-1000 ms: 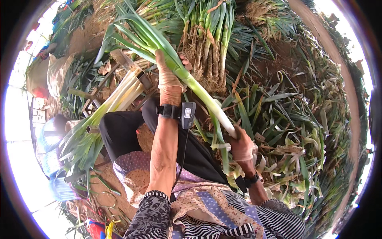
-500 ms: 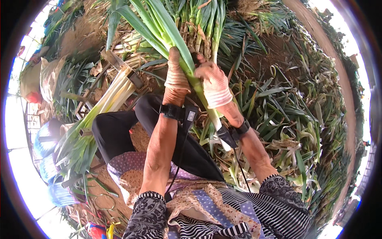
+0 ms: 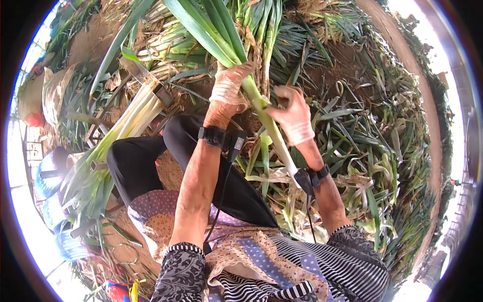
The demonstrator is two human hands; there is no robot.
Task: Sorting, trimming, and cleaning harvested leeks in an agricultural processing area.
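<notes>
My left hand [image 3: 232,86], in a pale ribbed glove, is closed around a leek [image 3: 271,128] where its green leaves begin. The leek slants across in front of me, leaves pointing up and away, white root end low near my right wrist. My right hand [image 3: 293,111], also gloved, is beside the stalk, its thumb at a small loose piece on it. The other fingers are curled and apart from the thumb, with a gap between. A bunch of trimmed leeks [image 3: 132,126] lies on a metal frame [image 3: 163,94] to my left.
A heap of stripped leek leaves [image 3: 347,136] spreads to my right. More whole leeks [image 3: 259,30] lie in a pile ahead. A pale sack [image 3: 54,95] and blue bundles [image 3: 50,173] stand at the far left. Cables [image 3: 220,204] run from my wristbands.
My right hand has come off the stalk outward to the right, its fingers opening. My left hand has turned, its thumb now across the leek. The leek's root end has shifted right.
</notes>
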